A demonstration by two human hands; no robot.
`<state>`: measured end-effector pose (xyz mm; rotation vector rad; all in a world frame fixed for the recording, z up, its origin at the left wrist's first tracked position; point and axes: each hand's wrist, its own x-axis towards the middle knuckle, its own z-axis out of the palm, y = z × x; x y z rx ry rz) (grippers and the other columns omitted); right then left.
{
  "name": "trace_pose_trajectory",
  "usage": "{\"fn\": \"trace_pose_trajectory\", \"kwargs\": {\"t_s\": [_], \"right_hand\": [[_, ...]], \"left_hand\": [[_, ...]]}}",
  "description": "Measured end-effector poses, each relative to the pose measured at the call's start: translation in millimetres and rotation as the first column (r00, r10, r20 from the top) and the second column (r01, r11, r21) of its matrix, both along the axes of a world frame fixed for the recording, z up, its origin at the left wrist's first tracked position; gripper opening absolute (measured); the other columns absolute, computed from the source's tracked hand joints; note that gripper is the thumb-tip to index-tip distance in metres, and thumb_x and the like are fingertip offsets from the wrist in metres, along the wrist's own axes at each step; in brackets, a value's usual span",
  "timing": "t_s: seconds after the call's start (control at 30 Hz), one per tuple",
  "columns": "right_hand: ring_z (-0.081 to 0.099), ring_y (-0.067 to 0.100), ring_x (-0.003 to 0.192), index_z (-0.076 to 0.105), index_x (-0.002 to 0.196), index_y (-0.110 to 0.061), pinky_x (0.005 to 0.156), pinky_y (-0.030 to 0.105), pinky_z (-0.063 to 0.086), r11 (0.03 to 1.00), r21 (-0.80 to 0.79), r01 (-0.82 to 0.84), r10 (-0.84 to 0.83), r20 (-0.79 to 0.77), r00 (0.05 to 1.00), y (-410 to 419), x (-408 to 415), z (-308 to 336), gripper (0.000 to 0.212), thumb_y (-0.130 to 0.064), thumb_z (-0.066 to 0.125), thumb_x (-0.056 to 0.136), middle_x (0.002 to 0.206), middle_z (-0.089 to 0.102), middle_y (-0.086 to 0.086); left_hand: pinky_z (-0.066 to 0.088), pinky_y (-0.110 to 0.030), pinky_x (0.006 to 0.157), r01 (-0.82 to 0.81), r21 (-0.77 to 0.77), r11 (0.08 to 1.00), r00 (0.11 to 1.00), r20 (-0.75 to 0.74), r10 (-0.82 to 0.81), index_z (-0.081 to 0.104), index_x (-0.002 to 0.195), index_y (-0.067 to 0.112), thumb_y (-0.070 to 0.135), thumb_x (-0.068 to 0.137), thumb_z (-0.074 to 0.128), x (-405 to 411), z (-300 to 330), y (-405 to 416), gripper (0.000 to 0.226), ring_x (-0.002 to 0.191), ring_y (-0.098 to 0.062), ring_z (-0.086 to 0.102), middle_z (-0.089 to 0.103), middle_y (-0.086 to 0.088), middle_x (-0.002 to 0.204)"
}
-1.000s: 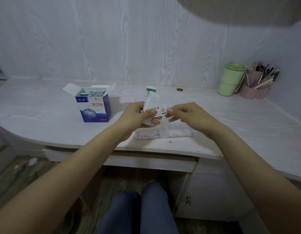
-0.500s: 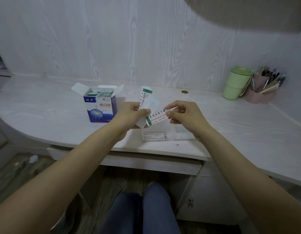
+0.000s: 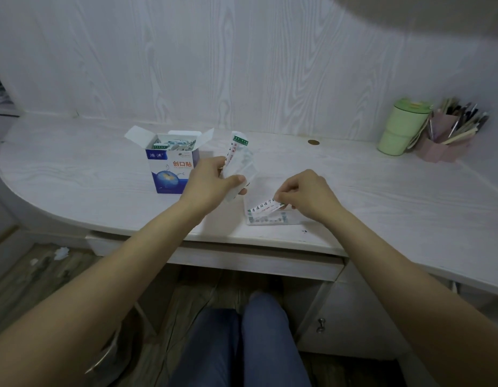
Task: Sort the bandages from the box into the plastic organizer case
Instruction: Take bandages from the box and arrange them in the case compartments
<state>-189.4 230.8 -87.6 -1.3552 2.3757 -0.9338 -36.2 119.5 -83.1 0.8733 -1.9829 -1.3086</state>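
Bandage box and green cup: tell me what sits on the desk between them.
In the head view, between the bandage box and the green cup, only a small brown disc lies on the desk.

Views: one only, head-worn, wide-angle.
Position: above and in front of the seated person's lap, near the table edge.
Facing: forward and down; the wall panel fills the top, the knees the bottom.
Nearness: close; both forearms run in from the lower corners.
Distortion: table edge bows, corners stretch.
Shared ground: none, no second view.
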Motion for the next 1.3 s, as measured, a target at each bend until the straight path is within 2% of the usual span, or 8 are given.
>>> {"fn": "trace_pose_trajectory", "kwargs": {"t_s": [0.3, 0.6, 0.77, 0.9, 1.0, 1.07, 1.2, 1.3], "right_hand": [[0.063, 0.019, 0.086, 0.077, 0.087, -0.02, 0.067, 0.026, 0.04, 0.975, 0.222, 0.005, 0.079, -0.369, 0.926, -9, 9, -3, 0.014, -0.012, 0.066, 0.082, 0.087, 0.073, -0.001], [0.063, 0.017, 0.086, 0.076, 0.093, -0.024, 0.072, 0.027, 0.048, 0.955, 0.262, -0.136, 0.23, -0.37, 0.9, -5, 8, 1, 0.022, -0.011, 0.061, 0.086, 0.093, 0.073, -0.003], [0.063, 0.016, 0.084, 0.075, 0.091, -0.021, 0.077, 0.029, 0.051, 0.941, 0.288, -0.179, 0.283, -0.375, 0.882, -5, 4, 2, 0.02, -0.011, 0.058, 0.087, 0.092, 0.073, -0.003], [0.065, 0.011, 0.083, 0.075, 0.091, -0.018, 0.079, 0.024, 0.051, 0.965, 0.15, -0.213, 0.244, -0.234, 0.941, -4, -1, 4, 0.016, -0.011, 0.06, 0.087, 0.09, 0.073, -0.003], [0.07, 0.01, 0.078, 0.07, 0.098, -0.016, 0.072, 0.019, 0.052, 0.958, -0.26, -0.118, 0.186, 0.251, 0.95, 4, 1, 17, 0.015, -0.01, 0.062, 0.087, 0.087, 0.073, 0.0], [0.071, 0.012, 0.076, 0.069, 0.097, -0.015, 0.065, 0.018, 0.051, 0.937, -0.344, -0.054, 0.205, 0.42, 0.884, 7, 1, 23, 0.012, -0.013, 0.067, 0.086, 0.084, 0.073, 0.001], [0.067, 0.01, 0.06, 0.068, 0.078, -0.011, 0.055, 0.017, 0.047, 0.933, -0.361, -0.003, 0.164, 0.417, 0.894, 5, 5, 22, 0.007, -0.007, 0.073, 0.08, 0.067, 0.069, 0.002], [0.063, 0.009, 0.053, 0.067, 0.075, -0.009, 0.052, 0.016, 0.047, 0.923, -0.38, 0.057, 0.108, 0.398, 0.911, 4, 7, 19, 0.009, -0.005, 0.075, 0.077, 0.059, 0.065, 0.002]], "left_hand": [[0.057, -0.042, 0.081, 0.029, 0.031, 0.999, 0.999, -0.031, -0.028, 0.059, 0.105, 0.017, 0.012, 0.088, 0.064, -2, -2, 2, 0.018, 0.077, -0.016, 0.072, 0.069, -0.002, 0.098], [0.057, -0.023, 0.068, 0.064, -0.014, 0.998, 0.998, 0.011, -0.064, 0.058, 0.108, 0.018, 0.014, 0.088, 0.065, -8, 0, 6, 0.022, 0.07, -0.005, 0.07, 0.066, 0.004, 0.095], [0.056, -0.036, 0.08, 0.042, 0.048, 0.998, 0.999, -0.016, -0.041, 0.064, 0.108, 0.013, 0.012, 0.082, 0.071, -8, -1, 6, 0.026, 0.087, -0.021, 0.068, 0.069, -0.003, 0.096], [0.055, -0.038, 0.083, 0.022, 0.004, 1.0, 1.0, 0.006, -0.022, 0.065, 0.103, 0.015, 0.015, 0.079, 0.074, -7, 0, 5, 0.026, 0.093, -0.022, 0.065, 0.069, -0.004, 0.098], [0.054, -0.029, 0.079, 0.046, -0.005, 0.999, 0.999, -0.01, -0.046, 0.064, 0.112, 0.012, 0.017, 0.079, 0.074, -7, 5, 6, 0.035, 0.091, -0.017, 0.065, 0.067, 0.0, 0.098], [0.056, -0.022, 0.069, 0.109, 0.021, 0.994, 0.994, -0.034, -0.108, 0.063, 0.113, 0.011, 0.016, 0.08, 0.073, -7, 8, 8, 0.034, 0.081, -0.014, 0.069, 0.069, 0.002, 0.094], [0.055, -0.021, 0.058, 0.243, 0.144, 0.959, 0.968, -0.1, -0.231, 0.061, 0.112, 0.009, 0.017, 0.092, 0.059, -10, 11, 18, 0.022, 0.07, -0.014, 0.071, 0.07, -0.006, 0.092], [0.059, -0.027, 0.063, 0.212, 0.18, 0.961, 0.975, -0.109, -0.194, 0.061, 0.107, 0.007, 0.016, 0.099, 0.046, -13, 10, 19, 0.019, 0.074, -0.017, 0.072, 0.07, -0.009, 0.092]]}}
